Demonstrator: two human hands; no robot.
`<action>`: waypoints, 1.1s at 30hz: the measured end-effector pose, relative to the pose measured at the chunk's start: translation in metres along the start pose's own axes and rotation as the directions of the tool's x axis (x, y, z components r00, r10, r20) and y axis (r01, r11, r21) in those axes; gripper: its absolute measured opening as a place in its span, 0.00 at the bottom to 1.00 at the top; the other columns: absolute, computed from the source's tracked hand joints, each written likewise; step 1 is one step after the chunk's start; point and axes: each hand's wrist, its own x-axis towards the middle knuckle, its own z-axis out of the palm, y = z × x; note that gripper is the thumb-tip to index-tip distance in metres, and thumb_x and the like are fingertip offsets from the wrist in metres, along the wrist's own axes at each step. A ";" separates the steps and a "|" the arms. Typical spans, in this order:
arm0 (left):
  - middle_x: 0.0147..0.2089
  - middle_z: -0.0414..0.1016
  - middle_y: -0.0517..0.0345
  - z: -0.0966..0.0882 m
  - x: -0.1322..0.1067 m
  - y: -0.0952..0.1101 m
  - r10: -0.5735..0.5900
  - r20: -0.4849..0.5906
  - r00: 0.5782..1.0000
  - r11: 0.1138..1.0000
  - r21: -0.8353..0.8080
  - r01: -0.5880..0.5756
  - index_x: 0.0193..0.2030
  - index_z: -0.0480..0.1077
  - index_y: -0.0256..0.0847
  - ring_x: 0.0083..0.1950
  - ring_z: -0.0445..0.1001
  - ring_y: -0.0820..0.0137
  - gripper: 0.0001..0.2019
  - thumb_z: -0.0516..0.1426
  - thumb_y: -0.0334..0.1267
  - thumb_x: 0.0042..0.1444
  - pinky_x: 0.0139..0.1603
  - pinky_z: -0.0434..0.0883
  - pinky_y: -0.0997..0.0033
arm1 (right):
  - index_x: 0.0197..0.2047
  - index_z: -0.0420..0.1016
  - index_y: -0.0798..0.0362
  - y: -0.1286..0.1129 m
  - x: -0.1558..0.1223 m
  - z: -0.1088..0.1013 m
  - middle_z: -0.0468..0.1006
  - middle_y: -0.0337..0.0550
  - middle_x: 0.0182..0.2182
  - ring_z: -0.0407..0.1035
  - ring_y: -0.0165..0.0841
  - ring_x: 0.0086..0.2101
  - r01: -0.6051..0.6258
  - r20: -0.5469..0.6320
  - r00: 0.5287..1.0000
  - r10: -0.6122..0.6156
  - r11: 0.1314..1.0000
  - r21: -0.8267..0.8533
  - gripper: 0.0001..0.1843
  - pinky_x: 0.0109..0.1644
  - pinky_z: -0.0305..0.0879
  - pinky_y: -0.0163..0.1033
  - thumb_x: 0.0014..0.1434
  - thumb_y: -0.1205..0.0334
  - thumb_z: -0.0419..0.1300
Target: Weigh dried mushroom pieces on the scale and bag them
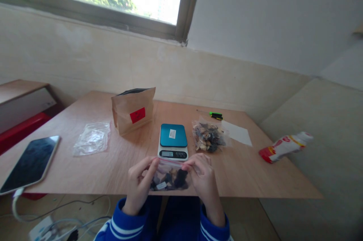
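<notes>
Between my two hands, at the table's front edge, is a clear zip bag [171, 179] with dark and tan dried pieces inside and a small white label. My left hand [141, 180] pinches its top left corner, and my right hand [201, 174] pinches the top right corner by the reddish zip strip. Just beyond the bag stands a digital kitchen scale [174, 140] with a blue-green plate and a small display. To the right of the scale lies another clear bag [209, 137] full of similar dried pieces.
A brown paper pouch [133, 112] with a red label stands open behind left. Flat clear bags [93, 139] and a tablet [31, 163] with a cable lie left. A green-black screwdriver [215, 115], white paper [236, 132] and a red-white bottle [283, 147] are right.
</notes>
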 end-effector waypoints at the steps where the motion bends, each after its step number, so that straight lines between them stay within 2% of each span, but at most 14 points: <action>1: 0.22 0.70 0.62 0.001 0.000 -0.001 -0.030 0.000 1.000 0.999 -0.029 0.030 0.27 0.73 0.39 0.25 0.70 0.75 0.12 0.56 0.41 0.59 0.25 0.65 0.79 | 0.24 0.71 0.50 0.003 -0.001 -0.001 0.74 0.37 0.23 0.68 0.34 0.30 -0.033 -0.008 0.999 0.033 0.999 0.036 0.19 0.42 0.57 0.41 0.62 0.49 0.57; 4: 0.24 0.73 0.61 0.006 0.003 -0.001 -0.146 -0.056 0.988 0.976 -0.171 0.134 0.29 0.74 0.39 0.25 0.71 0.74 0.14 0.56 0.45 0.59 0.26 0.66 0.78 | 0.32 0.74 0.50 0.011 -0.005 0.001 0.78 0.41 0.31 0.71 0.37 0.36 -0.227 0.039 0.974 0.224 0.944 0.241 0.16 0.44 0.63 0.42 0.57 0.44 0.61; 7: 0.27 0.77 0.59 0.010 0.009 -0.002 -0.289 -0.134 0.948 0.897 -0.384 0.219 0.32 0.74 0.39 0.27 0.75 0.71 0.15 0.55 0.48 0.59 0.26 0.69 0.76 | 0.42 0.72 0.50 0.018 -0.009 0.002 0.79 0.46 0.41 0.74 0.39 0.43 -0.453 0.221 0.891 0.396 0.756 0.472 0.23 0.47 0.69 0.43 0.50 0.44 0.67; 10: 0.32 0.80 0.57 0.015 0.014 -0.008 -0.412 -0.118 0.904 0.796 -0.530 0.293 0.35 0.75 0.39 0.34 0.78 0.68 0.15 0.59 0.50 0.54 0.34 0.73 0.73 | 0.41 0.71 0.51 0.019 -0.010 -0.001 0.80 0.45 0.41 0.75 0.38 0.45 -0.538 0.323 0.839 0.438 0.579 0.613 0.20 0.49 0.70 0.41 0.50 0.48 0.68; 13: 0.43 0.81 0.48 0.020 0.016 -0.015 -0.457 0.151 0.876 0.696 -0.553 0.458 0.46 0.75 0.37 0.44 0.79 0.60 0.26 0.56 0.58 0.54 0.43 0.74 0.64 | 0.41 0.73 0.51 0.021 -0.009 -0.014 0.81 0.42 0.39 0.76 0.34 0.42 -0.545 0.233 0.788 0.569 0.471 0.694 0.18 0.45 0.72 0.36 0.49 0.52 0.69; 15: 0.49 0.79 0.43 0.019 0.018 -0.018 -0.421 0.286 0.861 0.686 -0.520 0.509 0.52 0.73 0.36 0.51 0.77 0.56 0.31 0.53 0.62 0.54 0.49 0.72 0.59 | 0.42 0.74 0.50 0.030 -0.011 -0.031 0.81 0.41 0.39 0.76 0.34 0.39 -0.552 0.138 0.701 0.700 0.409 0.727 0.21 0.38 0.73 0.33 0.46 0.53 0.71; 17: 0.54 0.76 0.43 0.013 0.020 -0.018 -0.382 0.299 0.874 0.731 -0.481 0.484 0.56 0.71 0.38 0.54 0.75 0.56 0.31 0.54 0.60 0.55 0.52 0.71 0.58 | 0.44 0.75 0.50 0.049 -0.020 -0.053 0.81 0.41 0.40 0.76 0.32 0.36 -0.557 0.017 0.576 0.818 0.376 0.740 0.24 0.31 0.72 0.31 0.42 0.55 0.72; 19: 0.57 0.75 0.46 0.003 0.023 -0.015 -0.361 0.271 0.892 0.793 -0.415 0.447 0.57 0.69 0.41 0.53 0.75 0.58 0.26 0.55 0.54 0.57 0.52 0.71 0.60 | 0.40 0.77 0.51 0.075 -0.033 -0.077 0.81 0.39 0.38 0.75 0.29 0.33 -0.530 -0.176 0.419 0.891 0.397 0.750 0.23 0.25 0.68 0.26 0.37 0.58 0.73; 21: 0.56 0.75 0.48 -0.009 0.026 -0.012 -0.344 0.249 0.905 0.848 -0.331 0.414 0.52 0.72 0.42 0.52 0.75 0.60 0.20 0.55 0.51 0.58 0.49 0.71 0.62 | 0.37 0.77 0.51 0.105 -0.047 -0.098 0.81 0.38 0.36 0.74 0.28 0.31 -0.530 -0.272 0.368 0.889 0.441 0.725 0.22 0.26 0.68 0.27 0.36 0.57 0.72; 25: 0.50 0.77 0.50 -0.030 0.031 -0.015 -0.319 0.171 0.932 0.903 -0.245 0.354 0.43 0.75 0.41 0.47 0.76 0.62 0.15 0.53 0.48 0.60 0.45 0.72 0.65 | 0.34 0.74 0.54 0.150 -0.063 -0.121 0.79 0.42 0.32 0.74 0.36 0.32 -0.624 -0.388 0.356 0.850 0.526 0.578 0.23 0.31 0.72 0.38 0.34 0.52 0.70; 27: 0.48 0.78 0.51 -0.037 0.032 -0.020 -0.317 0.132 0.939 0.910 -0.237 0.341 0.41 0.75 0.41 0.45 0.76 0.64 0.15 0.53 0.48 0.60 0.44 0.72 0.67 | 0.36 0.72 0.55 0.158 -0.062 -0.121 0.78 0.48 0.34 0.74 0.43 0.36 -0.710 -0.528 0.386 0.757 0.609 0.353 0.24 0.37 0.72 0.46 0.37 0.49 0.67; 29: 0.46 0.78 0.52 -0.040 0.033 -0.023 -0.317 0.107 0.942 0.914 -0.231 0.334 0.40 0.75 0.41 0.44 0.76 0.64 0.15 0.54 0.48 0.59 0.43 0.72 0.67 | 0.42 0.72 0.57 0.157 -0.058 -0.116 0.76 0.59 0.41 0.70 0.53 0.46 -0.770 -0.701 0.429 0.570 0.637 0.047 0.27 0.46 0.67 0.57 0.41 0.48 0.65; 31: 0.44 0.78 0.52 -0.043 0.033 -0.025 -0.320 0.086 0.944 0.916 -0.227 0.331 0.39 0.74 0.40 0.42 0.77 0.65 0.15 0.54 0.48 0.59 0.41 0.72 0.68 | 0.46 0.71 0.59 0.150 -0.053 -0.105 0.72 0.67 0.47 0.62 0.60 0.53 -0.769 -0.770 0.512 0.380 0.603 -0.213 0.29 0.51 0.59 0.65 0.46 0.47 0.62; 33: 0.43 0.78 0.52 -0.044 0.033 -0.024 -0.324 0.068 0.944 0.917 -0.222 0.331 0.38 0.74 0.40 0.42 0.76 0.65 0.14 0.54 0.48 0.59 0.41 0.71 0.68 | 0.45 0.72 0.58 0.141 -0.049 -0.087 0.72 0.66 0.47 0.62 0.58 0.52 -0.638 -0.635 0.704 0.318 0.676 -0.368 0.25 0.52 0.58 0.64 0.52 0.47 0.59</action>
